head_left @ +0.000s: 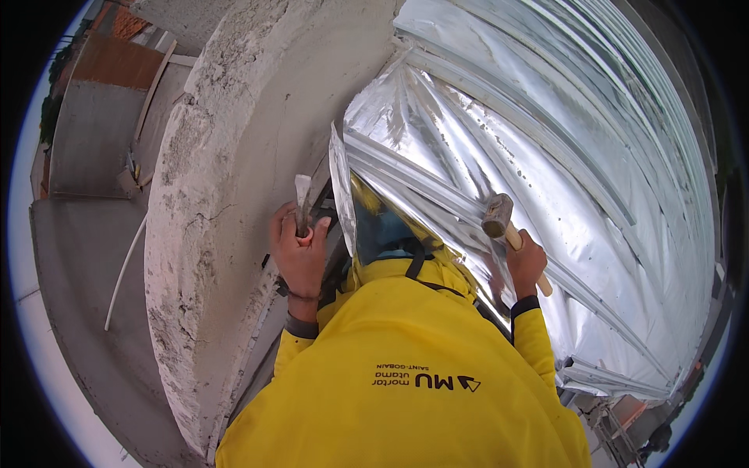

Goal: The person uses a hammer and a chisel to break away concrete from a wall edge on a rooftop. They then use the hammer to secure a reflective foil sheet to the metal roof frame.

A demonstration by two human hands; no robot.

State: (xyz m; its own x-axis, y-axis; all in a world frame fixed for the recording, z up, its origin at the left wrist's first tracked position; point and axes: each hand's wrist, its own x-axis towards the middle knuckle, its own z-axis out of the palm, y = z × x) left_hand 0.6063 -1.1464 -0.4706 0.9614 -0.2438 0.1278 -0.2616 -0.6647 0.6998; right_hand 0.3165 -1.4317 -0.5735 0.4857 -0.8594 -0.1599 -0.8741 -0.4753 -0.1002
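The left hand (303, 265), curled round an orange-handled, flat grey-metal chisel (303, 204), leaves its blade (303, 187) clear; the right hand (527, 264) clasps a wooden-handled, block-headed hammer (497, 216) mid-handle, presumably for control.

Foil sheeting (538, 191), silver and creased, spreads from 1 to 4 o'clock; pale metal battens (421, 179) cross it. Orange roof tiles (129, 23) between 10 and 11. Brown-topped grey wall (97, 136) at 10. Thin white pipe (125, 269), curved, near 9, over grey slab (78, 273).
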